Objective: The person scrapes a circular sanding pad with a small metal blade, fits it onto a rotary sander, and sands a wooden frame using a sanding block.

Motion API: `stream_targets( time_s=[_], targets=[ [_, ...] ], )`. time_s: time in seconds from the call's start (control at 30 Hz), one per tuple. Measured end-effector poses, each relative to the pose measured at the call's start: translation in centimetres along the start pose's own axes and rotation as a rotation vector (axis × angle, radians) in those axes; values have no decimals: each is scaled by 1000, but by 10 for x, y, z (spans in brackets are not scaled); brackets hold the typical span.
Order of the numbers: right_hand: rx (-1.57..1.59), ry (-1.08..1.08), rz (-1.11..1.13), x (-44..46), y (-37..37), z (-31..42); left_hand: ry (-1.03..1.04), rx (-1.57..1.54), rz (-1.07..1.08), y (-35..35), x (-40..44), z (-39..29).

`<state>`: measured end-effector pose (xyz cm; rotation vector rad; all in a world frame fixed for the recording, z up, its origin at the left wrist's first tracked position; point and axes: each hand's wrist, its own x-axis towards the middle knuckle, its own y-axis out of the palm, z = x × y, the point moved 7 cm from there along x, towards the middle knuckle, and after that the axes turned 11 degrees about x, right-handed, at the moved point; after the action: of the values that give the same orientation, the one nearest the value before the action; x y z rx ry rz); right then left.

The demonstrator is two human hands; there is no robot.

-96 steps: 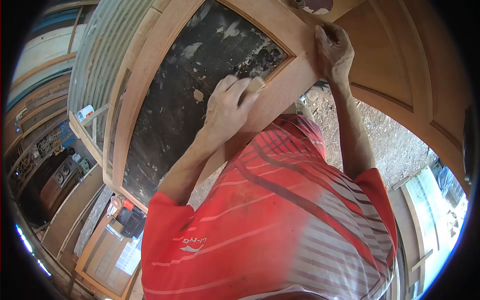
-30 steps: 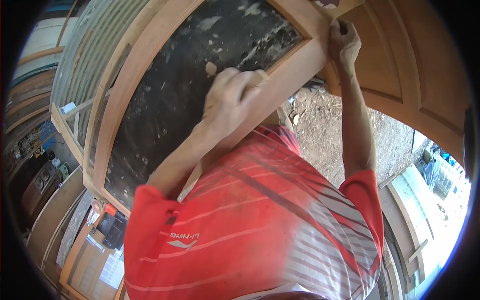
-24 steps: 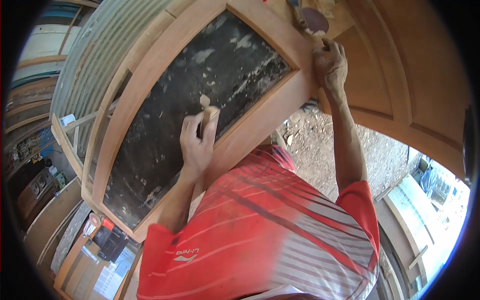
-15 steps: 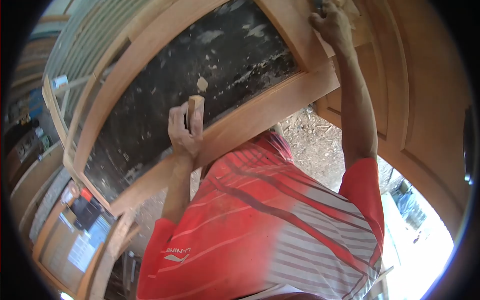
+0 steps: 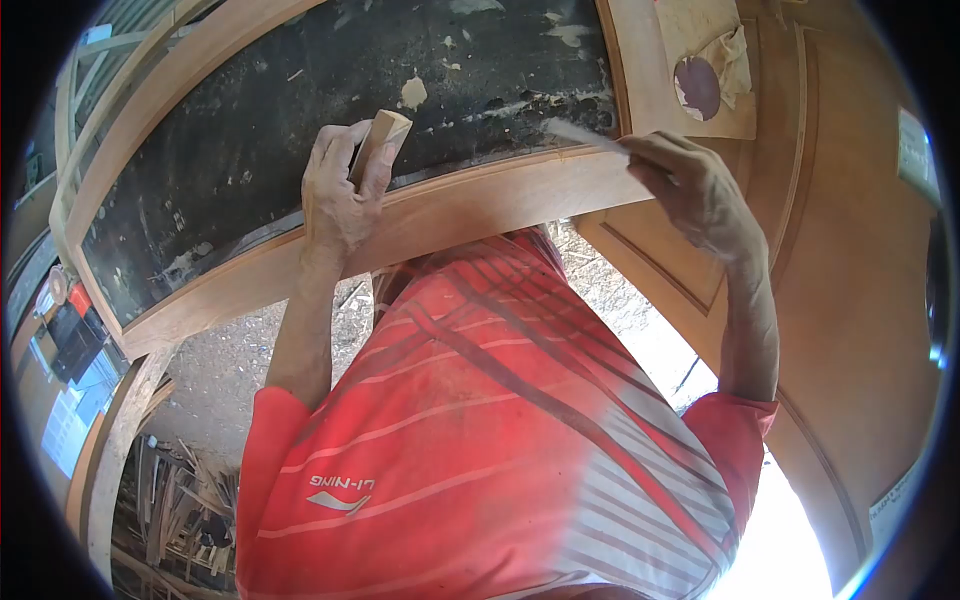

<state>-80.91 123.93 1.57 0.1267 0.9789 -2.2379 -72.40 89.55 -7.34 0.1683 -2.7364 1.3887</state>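
My left hand is closed around a small wooden block, held over the near edge of a dark, stained board. A pale wooden frame borders this board, and my left wrist crosses its near rail. My right hand is closed on a thin, pale, flat tool, blurred at its tip. That tip reaches over the near right corner of the frame and the board; whether it touches cannot be made out.
Right of the frame, a brown panel door stands close. Tan sheet material with a purple round patch lies at the top right. Wood scraps are heaped at the lower left, and shavings cover the ground.
My right hand has come down and left from the top right, with the pale tool now showing in it. My left hand still grips the block. The view has turned.
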Motion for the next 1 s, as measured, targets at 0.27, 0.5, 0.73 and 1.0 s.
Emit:
stream_targets(
  time_s=[0.27, 0.5, 0.73, 1.0],
  targets=[
    [-145, -117, 221, 19, 16, 24, -21, -18, -27, -2, -1, -1],
    [-300, -211, 310, 33, 18, 38, -58, -17, 3, -1, -1, -2],
    [-399, -270, 349, 31, 12, 45, -28, -12, -52, -3, -2, -2],
    [-411, -225, 217, 24, -9, 43, -30, -25, -41, -2, -1, -6]
  ],
)
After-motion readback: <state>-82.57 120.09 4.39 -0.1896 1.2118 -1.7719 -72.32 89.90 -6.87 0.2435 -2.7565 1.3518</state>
